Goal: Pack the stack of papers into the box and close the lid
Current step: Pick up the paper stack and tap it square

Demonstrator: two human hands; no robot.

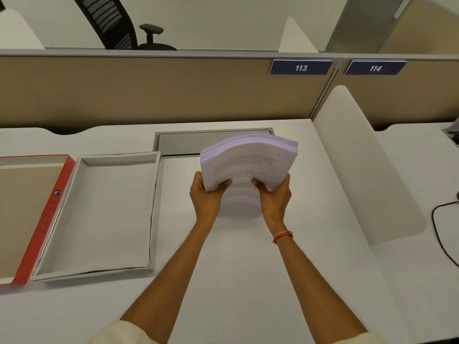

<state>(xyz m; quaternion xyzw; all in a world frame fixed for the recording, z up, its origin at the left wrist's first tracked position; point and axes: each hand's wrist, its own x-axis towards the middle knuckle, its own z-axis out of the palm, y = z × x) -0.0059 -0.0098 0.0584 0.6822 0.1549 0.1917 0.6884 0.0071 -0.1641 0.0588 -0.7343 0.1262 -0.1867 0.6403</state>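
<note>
A thick stack of printed white papers (250, 160) is raised above the desk at centre right, bowed upward in the middle. My left hand (206, 194) grips its near left corner and my right hand (274, 194) grips its near right corner, thumbs on top. An open white box (154, 207) lies empty on the desk to the left of the stack. Its red-edged lid (47, 219) lies upside down at the far left, touching the box.
A grey cable hatch (183, 142) is set in the desk behind the stack. A white divider panel (360, 170) rises on the right. A black cable (439, 234) runs on the neighbouring desk. A beige partition (149, 90) closes the back.
</note>
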